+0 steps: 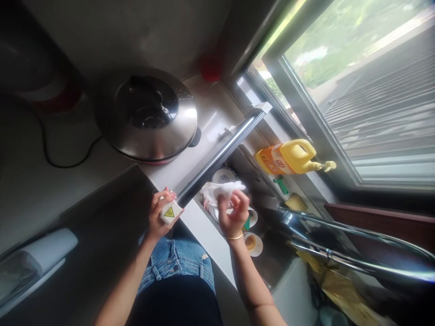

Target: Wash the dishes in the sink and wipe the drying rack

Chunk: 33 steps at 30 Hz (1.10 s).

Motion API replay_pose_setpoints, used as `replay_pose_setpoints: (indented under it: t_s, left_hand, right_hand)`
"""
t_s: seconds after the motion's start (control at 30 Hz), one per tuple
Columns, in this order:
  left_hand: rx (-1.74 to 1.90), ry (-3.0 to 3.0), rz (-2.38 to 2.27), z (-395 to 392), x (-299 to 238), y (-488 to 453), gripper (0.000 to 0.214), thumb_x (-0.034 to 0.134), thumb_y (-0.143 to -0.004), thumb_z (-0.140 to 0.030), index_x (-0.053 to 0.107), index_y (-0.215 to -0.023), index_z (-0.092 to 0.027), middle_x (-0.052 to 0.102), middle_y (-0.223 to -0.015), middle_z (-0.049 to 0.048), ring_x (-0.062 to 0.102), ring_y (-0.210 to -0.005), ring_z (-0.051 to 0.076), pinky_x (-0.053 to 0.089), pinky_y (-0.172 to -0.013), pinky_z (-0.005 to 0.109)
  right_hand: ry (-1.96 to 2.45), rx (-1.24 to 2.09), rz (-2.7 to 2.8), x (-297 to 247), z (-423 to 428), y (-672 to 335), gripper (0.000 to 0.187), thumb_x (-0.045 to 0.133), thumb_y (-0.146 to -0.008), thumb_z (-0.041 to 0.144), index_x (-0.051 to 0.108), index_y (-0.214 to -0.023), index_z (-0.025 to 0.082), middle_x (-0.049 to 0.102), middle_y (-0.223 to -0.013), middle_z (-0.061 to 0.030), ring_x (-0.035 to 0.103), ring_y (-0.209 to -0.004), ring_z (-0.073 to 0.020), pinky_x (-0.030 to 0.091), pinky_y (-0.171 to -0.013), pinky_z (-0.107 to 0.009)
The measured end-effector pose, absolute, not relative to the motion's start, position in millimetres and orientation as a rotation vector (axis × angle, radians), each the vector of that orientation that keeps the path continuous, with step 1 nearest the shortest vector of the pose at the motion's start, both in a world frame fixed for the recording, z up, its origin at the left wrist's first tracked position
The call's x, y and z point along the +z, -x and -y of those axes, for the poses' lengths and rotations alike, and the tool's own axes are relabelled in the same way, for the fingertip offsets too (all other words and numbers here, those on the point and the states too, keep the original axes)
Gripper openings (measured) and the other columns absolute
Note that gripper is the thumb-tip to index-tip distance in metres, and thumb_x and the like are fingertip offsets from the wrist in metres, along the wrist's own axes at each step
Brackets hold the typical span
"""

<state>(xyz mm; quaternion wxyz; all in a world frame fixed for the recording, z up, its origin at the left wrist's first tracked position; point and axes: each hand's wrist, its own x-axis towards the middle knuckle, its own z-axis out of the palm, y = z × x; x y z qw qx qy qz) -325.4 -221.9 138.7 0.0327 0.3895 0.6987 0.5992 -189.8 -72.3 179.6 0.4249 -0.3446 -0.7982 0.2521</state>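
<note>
My left hand (pixel 158 217) is closed around the near end of a long, narrow bar (pixel 222 154), dark and silver with white end caps. A yellow warning triangle marks the cap in my grip. The bar slants up and away to the right, over the counter and the sink edge. In my right hand (pixel 234 219) a crumpled white cloth or wipe (pixel 220 189) is pinched between thumb and fingers, just right of the bar. Below that hand, a stack of bowls and dishes (pixel 254 244) lies in the sink (pixel 272 258).
A large lidded electric pan (pixel 152 122) stands on the counter left of the bar. Along the window ledge are a yellow detergent jug (pixel 285 156), a green-handled tool (pixel 280 184) and a sponge (pixel 295 202). The chrome faucet (pixel 340 231) reaches in from the right.
</note>
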Motion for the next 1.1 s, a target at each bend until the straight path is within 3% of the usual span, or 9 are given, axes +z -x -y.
replay_pose_setpoints:
  t_s: [0.13,0.27,0.5,0.73,0.93,1.1]
  left_hand:
    - [1.800,-1.243,-2.182,226.9,132.1,323.8,0.035,0.074,-0.082,-0.028,0.061,-0.114,-0.023,0.060,-0.109,0.0048,0.067,-0.101,0.020,0.054,-0.101,0.045]
    - [1.726,-1.221,-2.286,230.9,126.4,323.1,0.039,0.074,-0.082,-0.032,0.061,-0.117,-0.022,0.060,-0.116,0.0082,0.066,-0.107,0.023,0.059,-0.089,0.037]
    - [1.838,-1.216,-2.145,222.9,128.1,323.9,0.034,0.074,-0.082,-0.025,0.060,-0.113,-0.024,0.059,-0.107,0.0036,0.067,-0.100,0.019,0.049,-0.108,0.050]
    - [1.840,-1.251,-2.144,226.5,122.3,325.9,0.035,0.073,-0.083,-0.029,0.060,-0.116,-0.024,0.059,-0.109,0.0053,0.065,-0.109,0.023,0.051,-0.107,0.050]
    - [1.886,-1.251,-2.144,223.6,126.0,326.6,0.042,0.077,-0.079,-0.020,0.060,-0.116,-0.024,0.060,-0.110,0.0040,0.068,-0.098,0.018,0.050,-0.107,0.051]
    - [1.919,-1.241,-2.133,222.7,128.5,328.0,0.044,0.077,-0.078,-0.015,0.060,-0.117,-0.024,0.060,-0.111,0.0038,0.067,-0.103,0.018,0.050,-0.108,0.051]
  right_hand:
    - [0.422,0.606,2.338,188.3,99.6,203.5,0.024,0.051,-0.096,0.018,0.067,-0.114,0.021,0.065,-0.071,-0.0016,0.057,-0.059,-0.0128,0.047,-0.056,-0.025]
    - [0.275,0.569,2.585,190.3,101.4,209.0,0.030,0.054,-0.096,0.018,0.068,-0.122,0.020,0.065,-0.073,-0.0031,0.056,-0.065,-0.0139,0.045,-0.060,-0.025]
    - [0.537,0.396,2.545,189.0,36.8,214.3,0.033,0.047,-0.100,0.023,0.067,-0.126,0.021,0.065,-0.075,-0.0043,0.057,-0.069,-0.0148,0.046,-0.064,-0.025]
    - [0.232,0.447,2.697,186.4,88.0,208.2,0.032,0.055,-0.098,0.027,0.067,-0.127,0.022,0.064,-0.072,-0.0026,0.056,-0.065,-0.0129,0.043,-0.059,-0.024]
    - [0.556,0.334,2.631,176.3,19.6,216.9,0.036,0.044,-0.103,0.028,0.066,-0.131,0.023,0.067,-0.077,-0.0042,0.057,-0.071,-0.0141,0.044,-0.067,-0.023]
    - [1.074,0.301,2.523,177.9,-75.0,238.7,0.039,0.043,-0.104,0.032,0.063,-0.136,0.025,0.068,-0.086,-0.0049,0.059,-0.074,-0.0144,0.041,-0.066,-0.022]
